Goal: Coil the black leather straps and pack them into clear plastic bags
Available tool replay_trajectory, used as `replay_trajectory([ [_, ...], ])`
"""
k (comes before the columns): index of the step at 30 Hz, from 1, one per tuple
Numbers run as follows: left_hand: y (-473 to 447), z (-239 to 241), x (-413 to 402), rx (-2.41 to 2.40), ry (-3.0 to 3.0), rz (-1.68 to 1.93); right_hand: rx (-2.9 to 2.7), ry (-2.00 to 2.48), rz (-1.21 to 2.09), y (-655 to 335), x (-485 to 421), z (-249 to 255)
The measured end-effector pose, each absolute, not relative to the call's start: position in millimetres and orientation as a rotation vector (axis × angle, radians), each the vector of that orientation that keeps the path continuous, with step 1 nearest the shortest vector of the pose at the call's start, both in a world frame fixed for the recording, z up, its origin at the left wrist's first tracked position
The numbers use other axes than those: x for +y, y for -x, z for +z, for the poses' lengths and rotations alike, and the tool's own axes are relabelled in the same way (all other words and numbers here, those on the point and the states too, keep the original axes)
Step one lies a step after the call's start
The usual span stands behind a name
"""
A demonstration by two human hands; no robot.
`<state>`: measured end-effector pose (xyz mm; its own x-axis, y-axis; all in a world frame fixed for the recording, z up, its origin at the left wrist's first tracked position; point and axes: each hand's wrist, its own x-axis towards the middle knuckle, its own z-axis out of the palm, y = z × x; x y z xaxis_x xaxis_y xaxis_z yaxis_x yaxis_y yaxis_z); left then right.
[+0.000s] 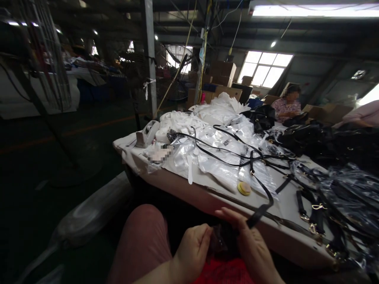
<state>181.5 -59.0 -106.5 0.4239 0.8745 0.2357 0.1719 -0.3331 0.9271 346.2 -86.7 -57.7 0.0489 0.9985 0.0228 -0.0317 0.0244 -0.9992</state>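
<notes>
At the bottom centre, my left hand (192, 246) is closed on a dark bundle (220, 240) with a clear plastic sheen. It looks like part of a black strap, but shadow hides its details. Across from it, my right hand (254, 248) has fairly straight fingers lying over the bundle's other side, the thumb side toward the table. A black strap (262, 211) runs from between its fingers up over the table edge to other black straps (231, 148). These lie across clear plastic bags (220, 169) on the table. Both hands are above my lap.
On the white-covered table (207, 185) are a yellow round tin (244, 188), a white serrated strip (190, 169) and a tape dispenser (145, 134). Straps with gold clasps (318, 207) crowd the right side. A person (287, 104) sits beyond black bags. A metal post (150, 59) stands behind.
</notes>
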Motion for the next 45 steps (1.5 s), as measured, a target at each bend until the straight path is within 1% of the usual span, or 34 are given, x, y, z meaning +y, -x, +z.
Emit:
replay_trajectory([
  [2, -185.3, -102.4, -56.1, 0.893, -1.749, 0.988, -1.236, 1.182, 1.341, -334.5, -84.0, -65.3],
  [4, -183.9, -102.6, -53.8, 0.945, -1.769, 0.988, -1.099, 1.152, 1.43, -341.2, -78.3, -67.5],
  [6, -179.7, -105.0, -52.7, 1.047, -1.802, 0.958, -0.832, 1.124, 1.359, -360.8, -69.1, -66.3],
  [8, -176.5, -106.8, -52.9, 1.116, -1.817, 0.915, -0.657, 1.108, 1.177, -379.6, -59.7, -65.4],
  [11, -178.5, -103.6, -53.5, 1.131, -1.804, 0.887, -0.666, 1.156, 1.033, -381.3, -57.7, -70.2],
  [13, -183.2, -98.5, -52.8, 1.111, -1.82, 0.885, -0.788, 1.231, 1.062, -364.6, -66.0, -78.0],
  [16, -188.2, -93.6, -50.1, 1.105, -1.853, 0.923, -0.981, 1.273, 1.193, -339.5, -77.4, -91.0],
  [19, -186.2, -98.1, -47.9, 1.156, -1.914, 0.956, -0.851, 1.148, 1.336, -344.0, -69.3, -93.1],
  [21, -182.5, -104.4, -47.7, 1.179, -1.956, 0.92, -0.647, 1.055, 1.293, -363.1, -54.8, -87.0],
  [23, -179.5, -109.1, -48.0, 1.176, -1.953, 0.873, -0.527, 1.009, 1.175, -382.8, -41.9, -79.2],
  [26, -179.3, -106.4, -46.7, 1.118, -1.878, 0.836, -0.562, 1.01, 1.092, -390.8, -39.1, -74.2],
  [29, -182.8, -93.3, -41.5, 1.066, -1.79, 0.845, -0.72, 1.086, 1.165, -370.1, -54.4, -81.0],
  [32, -185.5, -81.2, -35.8, 1.085, -1.763, 0.905, -0.828, 1.124, 1.34, -346.8, -68.4, -92.2],
  [34, -185.2, -78.9, -34.2, 1.105, -1.797, 0.956, -0.741, 1.082, 1.461, -343.0, -68.9, -97.3],
  [36, -183.6, -82.3, -35.1, 1.108, -1.825, 0.96, -0.598, 1.049, 1.504, -351.5, -62.2, -100.0],
  [41, -182.6, -96.7, -41.7, 1.072, -1.713, 0.72, -0.427, 1.059, 1.339, -393.6, -44.4, -95.5],
  [43, -186.5, -92.5, -41.2, 1.049, -1.701, 0.665, -0.463, 1.054, 1.286, -402.3, -43.9, -82.9],
  [45, -193.9, -78.2, -36.4, 1.011, -1.764, 0.693, -0.572, 1.052, 1.222, -403.6, -45.6, -61.5],
])
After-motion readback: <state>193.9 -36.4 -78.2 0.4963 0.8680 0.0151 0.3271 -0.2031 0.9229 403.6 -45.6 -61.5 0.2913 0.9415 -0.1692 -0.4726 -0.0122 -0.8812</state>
